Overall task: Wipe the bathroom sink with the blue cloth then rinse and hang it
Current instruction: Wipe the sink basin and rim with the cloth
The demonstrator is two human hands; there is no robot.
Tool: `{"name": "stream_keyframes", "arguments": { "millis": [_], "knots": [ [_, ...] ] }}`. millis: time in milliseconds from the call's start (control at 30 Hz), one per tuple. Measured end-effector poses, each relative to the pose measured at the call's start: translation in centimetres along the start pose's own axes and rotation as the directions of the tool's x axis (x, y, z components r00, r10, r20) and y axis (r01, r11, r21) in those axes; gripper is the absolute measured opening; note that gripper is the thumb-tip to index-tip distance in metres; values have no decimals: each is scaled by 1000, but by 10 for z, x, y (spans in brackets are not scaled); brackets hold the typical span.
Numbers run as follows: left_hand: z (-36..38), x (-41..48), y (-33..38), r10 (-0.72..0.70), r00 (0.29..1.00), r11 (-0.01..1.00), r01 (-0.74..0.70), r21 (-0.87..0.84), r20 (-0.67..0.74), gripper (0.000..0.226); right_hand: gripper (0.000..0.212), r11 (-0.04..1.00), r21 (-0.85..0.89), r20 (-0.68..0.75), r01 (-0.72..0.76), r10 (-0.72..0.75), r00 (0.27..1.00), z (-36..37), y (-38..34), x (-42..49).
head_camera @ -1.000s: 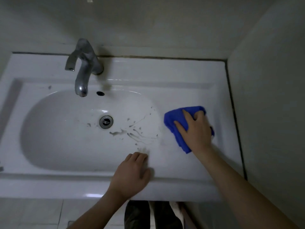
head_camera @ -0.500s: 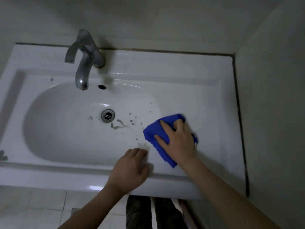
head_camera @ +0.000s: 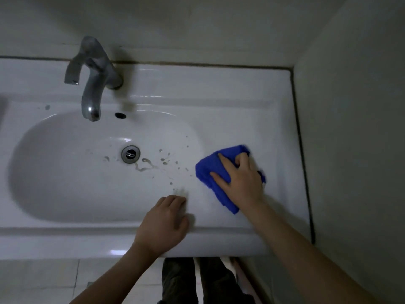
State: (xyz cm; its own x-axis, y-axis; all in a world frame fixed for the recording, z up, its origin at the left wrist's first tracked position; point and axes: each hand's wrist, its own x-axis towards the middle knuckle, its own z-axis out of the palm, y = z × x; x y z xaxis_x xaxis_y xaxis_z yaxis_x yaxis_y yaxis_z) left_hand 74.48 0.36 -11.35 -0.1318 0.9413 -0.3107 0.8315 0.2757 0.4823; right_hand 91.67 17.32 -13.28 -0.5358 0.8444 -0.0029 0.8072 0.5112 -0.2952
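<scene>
Cloth travel is what has changed: the blue cloth (head_camera: 210, 172) now lies well to the right of the drain (head_camera: 130, 154), out past the bowl's right edge on the flat ledge of the sink (head_camera: 219, 84). Half a second ago it had been drawn in toward the drain, up to the lip of the bowl. A second ago it was out on the ledge, about where it is now. So the right hand (head_camera: 241, 181) looks to be stroking back and forth across this patch, and the wiping step is under way, not finished.

That hand presses down on the cloth, forefinger and thumb laid along it and the other fingers curled into the fabric at its far edge. The left hand (head_camera: 164, 224) has kept its place on the sink's front rim, nearer the person than the drain and slightly to its right. Its fingers are loosely bent, it holds nothing, and it probably serves as a brace.

Water drops and a thin trickle (head_camera: 166, 161) sit between the drain and the cloth, so the bowl itself seems not yet wiped. Rinsing under the tap (head_camera: 92, 84), behind and left of the drain, and hanging the cloth are both yet to come.
</scene>
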Motion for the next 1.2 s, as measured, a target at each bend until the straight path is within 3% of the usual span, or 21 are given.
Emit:
{"name": "stream_keyframes", "arguments": {
  "millis": [133, 300, 433, 500, 633, 867, 1033, 1100, 1200],
  "knots": [
    [1, 2, 1, -2, 1000, 1000, 2, 22, -6, 49, 56, 961, 14, -63, -276, 276, 959, -10, 26, 70],
    [-3, 2, 1, -15, 1000, 1000, 15, 25, 17, 53, 51, 955, -15, 97, -295, 295, 951, -35, 13, 10],
    [-3, 2, 4, -19, 999, 999, 18, 34, 30, 53, 50, 888, -4, -172, -460, 452, 875, -66, 30, -40],
    [-3, 2, 4, -25, 999, 999, 24, 25, 23, 51, 55, 847, -59, -220, -529, 506, 834, -67, 40, -52],
    [0, 3, 2, 3, 1000, 1000, -3, 15, -3, 49, 60, 865, -111, -207, -489, 461, 863, -51, 60, -30],
    [14, 11, -7, 6, 1000, 1000, -6, 8, 4, 52, 59, 876, -98, -198, -472, 448, 872, -59, 81, 107],
    [26, 19, -11, 57, 995, 998, -56, 11, -82, 43, 47, 885, 45, -281, -463, 456, 845, -66, 91, 171],
    [29, 21, -12, 91, 987, 996, -86, 38, -132, 41, 47, 883, 81, -301, -463, 464, 833, -60, 77, 188],
    [33, 20, -11, 57, 981, 998, -54, 22, -188, 30, 44, 955, 74, -314, -286, 295, 902, -33, 7, 211]
  ]
}}
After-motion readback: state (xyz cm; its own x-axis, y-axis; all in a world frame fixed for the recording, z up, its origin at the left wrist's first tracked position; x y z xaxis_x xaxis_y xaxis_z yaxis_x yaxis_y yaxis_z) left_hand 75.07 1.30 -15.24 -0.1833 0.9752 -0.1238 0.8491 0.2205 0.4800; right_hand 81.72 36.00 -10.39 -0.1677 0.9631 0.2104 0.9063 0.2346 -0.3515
